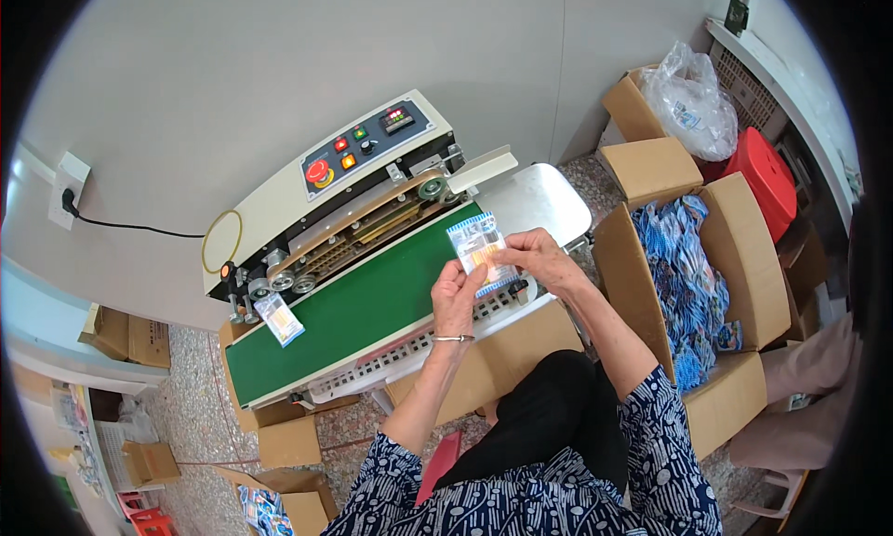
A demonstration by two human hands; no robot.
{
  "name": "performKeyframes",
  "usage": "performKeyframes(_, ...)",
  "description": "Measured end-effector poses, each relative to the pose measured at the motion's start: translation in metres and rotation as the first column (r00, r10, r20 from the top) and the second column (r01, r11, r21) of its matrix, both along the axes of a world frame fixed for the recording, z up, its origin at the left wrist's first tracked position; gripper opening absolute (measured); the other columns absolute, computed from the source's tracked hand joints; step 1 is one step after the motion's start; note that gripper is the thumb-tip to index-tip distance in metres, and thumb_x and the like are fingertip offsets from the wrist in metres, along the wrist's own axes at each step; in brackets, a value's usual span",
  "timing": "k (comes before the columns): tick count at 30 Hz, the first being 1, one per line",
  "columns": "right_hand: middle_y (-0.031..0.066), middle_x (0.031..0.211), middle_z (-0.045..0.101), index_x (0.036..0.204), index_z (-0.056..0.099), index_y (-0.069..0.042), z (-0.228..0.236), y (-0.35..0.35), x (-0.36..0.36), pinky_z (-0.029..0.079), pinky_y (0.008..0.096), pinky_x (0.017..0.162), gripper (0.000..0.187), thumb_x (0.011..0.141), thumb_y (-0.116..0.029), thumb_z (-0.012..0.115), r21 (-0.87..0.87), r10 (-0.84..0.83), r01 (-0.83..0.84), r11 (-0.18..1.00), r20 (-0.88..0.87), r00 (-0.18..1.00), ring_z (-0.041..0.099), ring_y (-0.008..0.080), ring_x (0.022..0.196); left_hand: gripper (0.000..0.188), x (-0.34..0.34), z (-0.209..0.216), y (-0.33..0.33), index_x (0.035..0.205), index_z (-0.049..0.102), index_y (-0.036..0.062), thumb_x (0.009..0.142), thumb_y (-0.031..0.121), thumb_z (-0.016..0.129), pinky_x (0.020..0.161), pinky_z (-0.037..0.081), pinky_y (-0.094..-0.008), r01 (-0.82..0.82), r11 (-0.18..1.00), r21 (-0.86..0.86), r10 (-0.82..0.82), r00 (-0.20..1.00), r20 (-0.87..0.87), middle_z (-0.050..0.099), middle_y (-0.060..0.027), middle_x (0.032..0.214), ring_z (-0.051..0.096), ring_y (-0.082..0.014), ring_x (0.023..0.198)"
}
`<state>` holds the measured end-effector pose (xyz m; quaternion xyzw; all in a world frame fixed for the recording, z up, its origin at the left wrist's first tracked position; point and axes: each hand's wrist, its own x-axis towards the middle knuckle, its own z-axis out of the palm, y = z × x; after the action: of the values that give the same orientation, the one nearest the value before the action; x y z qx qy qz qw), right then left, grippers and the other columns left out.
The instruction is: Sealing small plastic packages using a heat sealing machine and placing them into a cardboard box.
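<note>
Left hand (453,299) and right hand (549,260) pinch one printed packet (473,241) at the right end of the green conveyor belt (372,294), judged not yet through the band sealer (270,206); a second packet (279,319), at the left end, looks processed; carton packets' (679,285) status unclear.

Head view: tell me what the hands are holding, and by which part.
A small packet with blue-striped ends: the left hand holds it by its lower left edge, the right hand by its right edge.
</note>
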<state>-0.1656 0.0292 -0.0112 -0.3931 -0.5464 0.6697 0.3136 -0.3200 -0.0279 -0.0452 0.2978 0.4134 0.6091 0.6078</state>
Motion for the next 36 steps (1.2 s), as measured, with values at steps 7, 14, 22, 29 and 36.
performKeyframes(7, 0.0006, 0.072, 0.063, 0.091, 0.066, -0.002, 0.009, 0.044, -0.001, 0.044, 0.0208, 0.055, 0.019, 0.081, -0.018, 0.063, -0.097, -0.089, 0.084, 0.992, -0.042, 0.995, 0.054, 0.0059, 0.06, 0.023, -0.002, -0.005, -0.02, 0.107, 0.047, 0.0005, 0.088, 0.011, 0.055, 0.073, 0.053, -0.0273, -0.015, 0.997, -0.07, 0.014, 1.0, -0.026, 0.06, -0.0141, 0.099, 0.062, -0.0199, 0.087)
performKeyframes(14, 0.0052, 0.084, 0.066, 0.095, 0.065, 0.0, -0.012, 0.098, -0.01, 0.047, 0.0238, 0.061, 0.022, 0.081, -0.016, 0.064, -0.104, -0.053, 0.06, 0.993, 0.067, 0.996, 0.06, 0.0097, 0.071, 0.024, 0.005, -0.019, -0.062, 0.109, 0.046, 0.0018, 0.089, 0.012, 0.055, 0.073, 0.053, -0.0277, 0.109, 0.978, -0.18, -0.112, 0.994, -0.005, 0.06, -0.0144, 0.1, 0.063, -0.0204, 0.086)
performKeyframes(22, 0.0064, 0.077, 0.064, 0.089, 0.068, -0.001, -0.031, 0.114, -0.045, 0.045, 0.0248, 0.055, 0.023, 0.072, -0.017, 0.07, -0.024, 0.012, -0.008, 1.0, 0.207, 0.978, 0.058, 0.0126, 0.064, 0.027, 0.007, -0.021, -0.065, 0.111, 0.045, 0.0027, 0.088, 0.013, 0.056, 0.073, 0.052, -0.0286, 0.17, 0.966, -0.193, -0.177, 0.984, -0.022, 0.06, -0.0144, 0.101, 0.063, -0.0212, 0.086)
performKeyframes(29, 0.0188, 0.072, 0.062, 0.073, 0.063, 0.001, -0.068, 0.104, -0.113, 0.05, 0.0434, 0.064, 0.033, 0.058, -0.028, 0.066, 0.662, -0.398, -0.022, 0.749, 0.478, 0.783, 0.062, 0.0347, 0.072, 0.03, 0.024, -0.034, -0.067, 0.112, 0.045, 0.0046, 0.085, 0.012, 0.058, 0.072, 0.053, -0.0329, 0.23, 0.954, -0.189, -0.241, 0.97, -0.032, 0.06, -0.0146, 0.102, 0.063, -0.0235, 0.085)
performKeyframes(36, 0.0209, 0.073, 0.059, 0.069, 0.059, 0.002, -0.004, 0.028, -0.017, 0.047, 0.0454, 0.063, 0.026, 0.068, -0.024, 0.064, 0.78, -0.413, 0.127, 0.612, 0.179, 0.893, 0.06, 0.0348, 0.075, 0.027, 0.04, -0.021, -0.079, 0.106, 0.048, 0.0034, 0.085, 0.013, 0.061, 0.068, 0.055, -0.0303, 0.247, 0.937, -0.249, -0.269, 0.961, -0.06, 0.061, -0.0138, 0.096, 0.064, -0.0214, 0.08)
